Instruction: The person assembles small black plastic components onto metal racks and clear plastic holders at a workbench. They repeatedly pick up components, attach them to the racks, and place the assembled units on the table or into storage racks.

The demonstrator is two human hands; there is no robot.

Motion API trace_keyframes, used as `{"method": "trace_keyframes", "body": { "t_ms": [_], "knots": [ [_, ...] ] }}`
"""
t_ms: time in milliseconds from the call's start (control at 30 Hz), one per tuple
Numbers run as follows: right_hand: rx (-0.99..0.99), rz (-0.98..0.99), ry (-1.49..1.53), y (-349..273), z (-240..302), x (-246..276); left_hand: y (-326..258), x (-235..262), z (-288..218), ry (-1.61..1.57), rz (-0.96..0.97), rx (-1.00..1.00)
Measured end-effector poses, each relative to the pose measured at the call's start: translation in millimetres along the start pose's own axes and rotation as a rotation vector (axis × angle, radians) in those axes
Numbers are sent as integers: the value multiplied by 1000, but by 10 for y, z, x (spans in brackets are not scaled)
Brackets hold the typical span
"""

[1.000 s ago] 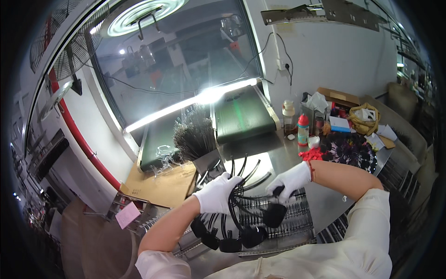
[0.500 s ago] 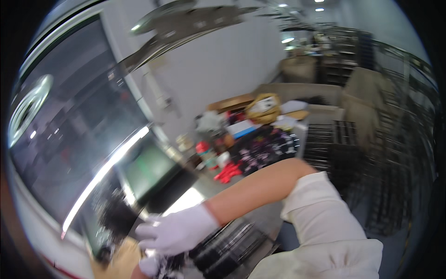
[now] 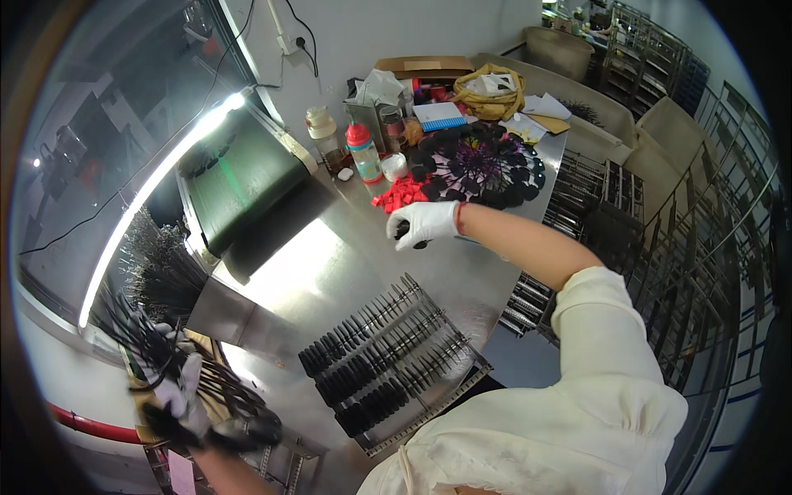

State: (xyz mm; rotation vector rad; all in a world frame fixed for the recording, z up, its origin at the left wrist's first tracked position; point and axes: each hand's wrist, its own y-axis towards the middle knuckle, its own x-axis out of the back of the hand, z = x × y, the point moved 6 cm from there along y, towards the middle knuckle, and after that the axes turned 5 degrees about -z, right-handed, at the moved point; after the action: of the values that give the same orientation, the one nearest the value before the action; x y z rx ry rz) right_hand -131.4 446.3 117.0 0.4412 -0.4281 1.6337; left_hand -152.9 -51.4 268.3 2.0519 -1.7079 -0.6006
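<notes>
My left hand (image 3: pixel 188 394), in a white glove, is at the lower left, closed around a bundle of long, slim black pieces (image 3: pixel 235 388) that fan out on both sides of it. Beyond the middle of the metal table, my white-gloved right hand (image 3: pixel 429 223) is curled in a pinch. Small black bits show between and below its fingers, so it holds a small black piece whose shape is mostly hidden. It hovers just in front of a heap of red pieces (image 3: pixel 402 194). Between my hands lies a rack (image 3: pixel 429 408) with rows of thin-stemmed, black-ended pieces (image 3: pixel 351 379).
A green conveyor belt (image 3: pixel 235 186) ends at the table (image 3: pixel 363 239) on the left, beside a bright tube light (image 3: pixel 157 194). Bottles (image 3: pixel 363 153) and a round spread of dark pieces (image 3: pixel 483 165) stand at the back. Metal racks (image 3: pixel 569 198) fill the right.
My right hand has swung from the lower left out to the red heap. The view has turned and sharpened, now showing my left hand with the bundle and the whole rack.
</notes>
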Motion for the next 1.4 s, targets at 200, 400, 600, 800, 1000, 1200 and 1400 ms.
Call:
{"method": "trace_keyframes", "body": {
  "t_ms": [200, 400, 600, 800, 1000, 1200, 1400],
  "knots": [
    [-237, -121, -999, 207, -845, -192, -840, -4, 773, 40, 24, 362],
    [-135, -337, -1023, -44, -629, -48, -1317, -926, 1064, -19, 400, 491],
    [343, -218, 108, -30, 1219, -868, -1250, -921, 862, 67, 403, 459],
    [418, -586, -123, -64, 1329, -1465, -1111, -1101, 517, 48, 430, 386],
    [648, -457, -246, 121, 820, -1724, -1054, -1185, 183, -2, 479, 327],
    [108, 236, 756, -231, 1241, -2333, -1010, -1058, 81, 26, 442, 348],
    [674, -561, -222, -206, 1037, -2204, -1044, -1339, 16, -4, 498, 349]
  ]
}}
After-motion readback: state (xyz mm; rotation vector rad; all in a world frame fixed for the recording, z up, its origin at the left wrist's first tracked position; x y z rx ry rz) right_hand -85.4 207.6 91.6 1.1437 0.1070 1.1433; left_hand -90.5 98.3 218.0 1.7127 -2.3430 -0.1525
